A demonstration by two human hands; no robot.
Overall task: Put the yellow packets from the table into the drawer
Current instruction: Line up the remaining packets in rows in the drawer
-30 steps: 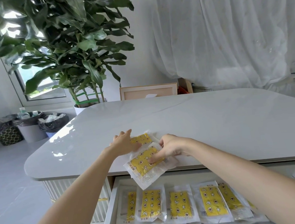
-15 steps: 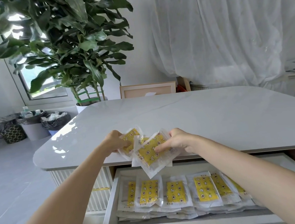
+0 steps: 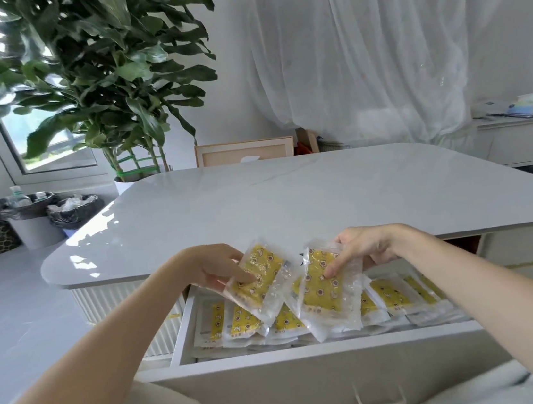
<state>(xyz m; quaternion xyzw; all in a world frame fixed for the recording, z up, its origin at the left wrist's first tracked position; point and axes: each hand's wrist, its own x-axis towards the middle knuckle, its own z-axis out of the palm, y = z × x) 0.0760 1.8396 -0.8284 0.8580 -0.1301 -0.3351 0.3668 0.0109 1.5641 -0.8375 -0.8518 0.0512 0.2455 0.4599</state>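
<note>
My left hand (image 3: 221,269) grips a yellow packet in clear wrap (image 3: 261,278), tilted, just past the table's front edge. My right hand (image 3: 365,248) grips a second yellow packet (image 3: 324,290), possibly with another behind it. Both packets hang above the open white drawer (image 3: 310,352), which holds a row of several yellow packets (image 3: 391,297) lying on a stack. The white table (image 3: 291,198) top shows no packets.
A large potted plant (image 3: 93,88) stands behind the table's far left corner. Bins with black bags (image 3: 39,219) sit on the floor at left. A white sideboard (image 3: 526,139) stands at the right, with a curtain behind.
Both hands lifted the packets off the table's edge, drew them apart and brought them down over the open drawer. The view has dropped, showing the drawer front.
</note>
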